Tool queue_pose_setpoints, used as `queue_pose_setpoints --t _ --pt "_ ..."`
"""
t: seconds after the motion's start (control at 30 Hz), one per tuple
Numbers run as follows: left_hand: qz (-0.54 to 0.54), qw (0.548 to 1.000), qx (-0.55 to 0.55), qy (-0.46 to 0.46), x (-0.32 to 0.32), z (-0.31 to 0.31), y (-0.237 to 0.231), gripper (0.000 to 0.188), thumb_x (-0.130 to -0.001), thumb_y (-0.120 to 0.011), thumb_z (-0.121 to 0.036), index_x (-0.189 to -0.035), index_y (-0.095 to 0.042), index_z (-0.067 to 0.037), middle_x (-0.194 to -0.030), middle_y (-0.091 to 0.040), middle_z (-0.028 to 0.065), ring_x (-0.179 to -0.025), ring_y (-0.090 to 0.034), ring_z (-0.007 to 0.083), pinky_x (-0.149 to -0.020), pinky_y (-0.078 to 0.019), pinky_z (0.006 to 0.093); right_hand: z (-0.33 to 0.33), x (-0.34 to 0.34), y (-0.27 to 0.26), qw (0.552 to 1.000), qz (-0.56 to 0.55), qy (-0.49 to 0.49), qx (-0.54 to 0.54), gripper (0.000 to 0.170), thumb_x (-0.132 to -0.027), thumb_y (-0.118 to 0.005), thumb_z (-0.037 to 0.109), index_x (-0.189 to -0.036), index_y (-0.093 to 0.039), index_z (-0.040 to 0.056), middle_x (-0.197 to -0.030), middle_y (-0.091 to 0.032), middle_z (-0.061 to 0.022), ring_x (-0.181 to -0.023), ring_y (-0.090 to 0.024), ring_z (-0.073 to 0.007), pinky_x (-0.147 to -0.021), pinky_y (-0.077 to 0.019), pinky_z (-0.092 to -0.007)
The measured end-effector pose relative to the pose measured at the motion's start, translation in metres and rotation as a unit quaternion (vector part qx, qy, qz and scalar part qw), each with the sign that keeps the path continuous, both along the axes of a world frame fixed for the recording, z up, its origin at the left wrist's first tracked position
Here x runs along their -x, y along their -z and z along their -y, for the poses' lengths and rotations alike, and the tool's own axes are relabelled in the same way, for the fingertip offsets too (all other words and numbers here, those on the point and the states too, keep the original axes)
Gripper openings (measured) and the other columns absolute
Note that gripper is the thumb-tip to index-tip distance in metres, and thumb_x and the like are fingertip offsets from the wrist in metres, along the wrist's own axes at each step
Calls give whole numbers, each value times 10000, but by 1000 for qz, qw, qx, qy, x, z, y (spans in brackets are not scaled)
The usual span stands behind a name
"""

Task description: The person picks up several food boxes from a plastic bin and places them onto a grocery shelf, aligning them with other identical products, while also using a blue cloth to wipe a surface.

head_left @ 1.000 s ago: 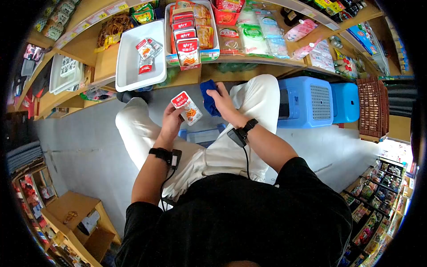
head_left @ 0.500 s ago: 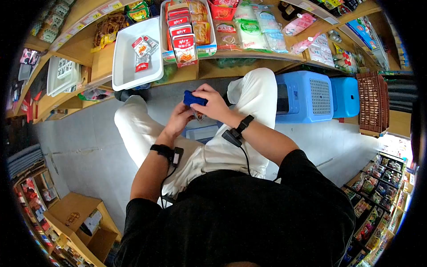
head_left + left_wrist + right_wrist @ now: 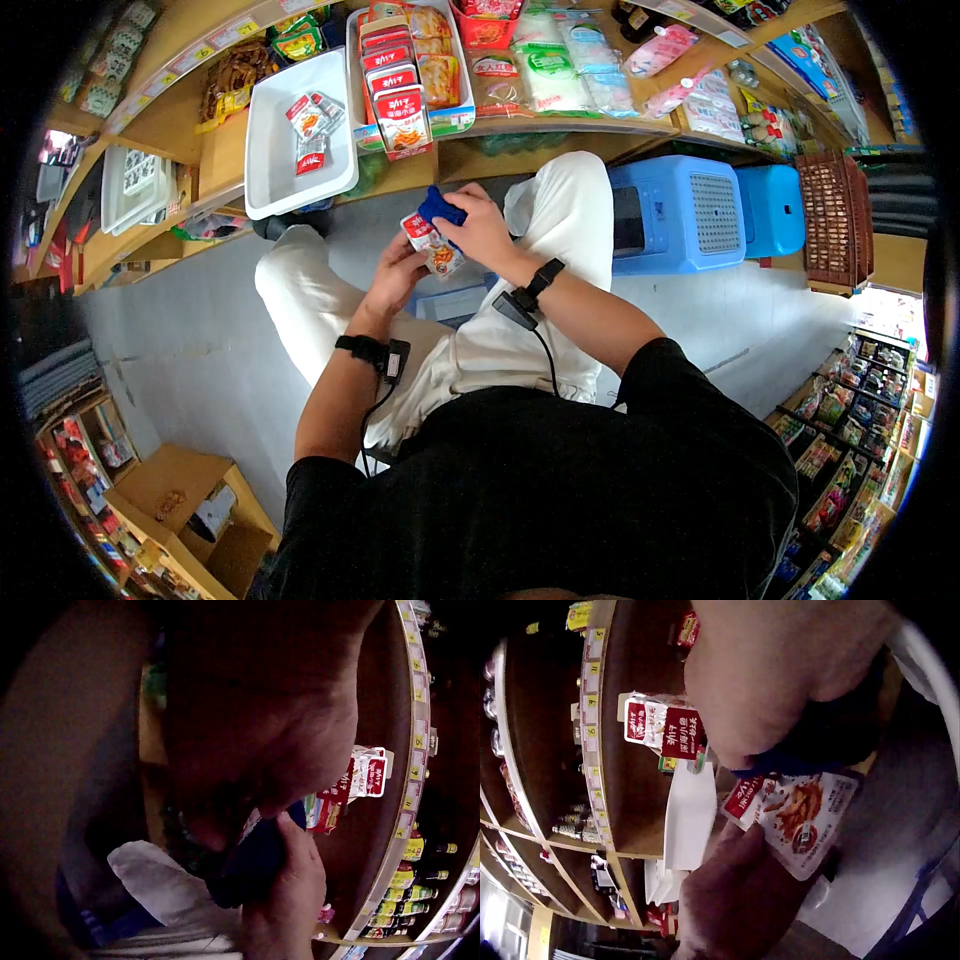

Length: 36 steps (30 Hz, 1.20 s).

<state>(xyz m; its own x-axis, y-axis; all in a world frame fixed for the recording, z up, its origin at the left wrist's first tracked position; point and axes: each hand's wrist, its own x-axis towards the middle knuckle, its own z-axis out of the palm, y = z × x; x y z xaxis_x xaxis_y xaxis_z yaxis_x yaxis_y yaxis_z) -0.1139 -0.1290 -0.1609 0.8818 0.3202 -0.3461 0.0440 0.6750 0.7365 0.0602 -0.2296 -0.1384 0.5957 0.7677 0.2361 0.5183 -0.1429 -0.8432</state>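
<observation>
My left hand [image 3: 398, 275] pinches the edge of a red and white snack packet [image 3: 445, 260], printed with a picture of fried food, above my lap. In the right wrist view the packet [image 3: 806, 817] faces the camera, its red corner by the left thumb. A dark blue cloth [image 3: 440, 207] is bunched in the fingers of my right hand [image 3: 484, 232]. It lies against the packet's upper edge and covers part of it. The left wrist view is dark, with the cloth [image 3: 259, 866] under the right thumb and the packet mostly hidden.
On the shelf ahead, a white tray [image 3: 262, 150] holds a few small packets, beside a display box of similar packets [image 3: 402, 112]. Bagged goods [image 3: 550, 78] lie to its right. Blue plastic bins [image 3: 680, 215] and a brown crate [image 3: 832, 225] stand right of my knees.
My right hand brought the blue cloth leftward onto the packet, covering most of it half a second ago. Now the cloth sits at the packet's upper edge and its printed front shows again.
</observation>
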Motion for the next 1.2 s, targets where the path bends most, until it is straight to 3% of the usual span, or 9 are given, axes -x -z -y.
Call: queue_pose_setpoints --t 0.4,0.47,0.7,0.77,0.9,0.97,1.2 --pt "-36 998 -46 -16 2 -7 13 464 -989 -504 36 -1437 -509 -86 -1289 -654 67 -1153 -652 205 -965 -552 398 3 9 -6 988 6 -151 16 437 -765 -835 188 -1141 -712 1 -1075 -638 -149 -993 -663 -334 -880 -545 -387" --pt "-33 997 -5 -63 1 -6 7 461 -952 -515 51 -1391 -550 -83 -1218 -672 63 -1071 -668 201 -936 -556 401 3 8 -8 988 5 -155 26 437 -763 -832 185 -1142 -714 2 -1069 -640 -149 -993 -666 -334 -882 -545 -389" --pt "8 990 25 -142 1 -13 2 458 -955 -508 29 -1400 -527 -79 -1235 -673 79 -1078 -668 211 -945 -545 436 3 6 -6 987 -21 -156 26 425 -759 -827 182 -1131 -723 6 -1044 -652 -156 -942 -680 -345 -853 -553 -396" --pt "9 982 51 -179 2 -13 3 363 -987 -523 -10 -1337 -583 -86 -1211 -687 67 -1061 -673 204 -934 -548 421 4 7 -5 986 -26 -160 30 420 -759 -826 190 -1122 -725 5 -1038 -655 -158 -934 -682 -349 -844 -555 -396" --pt "12 984 46 -173 6 -19 17 266 -1016 -536 -56 -1262 -633 -88 -1178 -702 53 -1041 -678 189 -923 -550 413 4 6 -3 985 -6 -164 49 378 -775 -808 222 -1080 -732 11 -1005 -661 -164 -921 -681 -355 -828 -552 -403" --pt "-3 988 41 -146 8 -20 25 304 -1019 -562 -95 -1318 -614 -87 -1249 -681 59 -1134 -645 204 -977 -515 418 6 5 0 985 -4 -162 54 360 -782 -802 229 -1062 -734 14 -991 -662 -167 -912 -679 -356 -818 -549 -409" --pt "-12 997 -3 -71 7 -24 25 289 -996 -575 -60 -1272 -660 -77 -1132 -723 55 -965 -706 208 -879 -578 409 12 7 3 988 -11 -138 63 324 -813 -767 249 -1033 -716 16 -927 -644 -184 -864 -652 -381 -792 -538 -435"
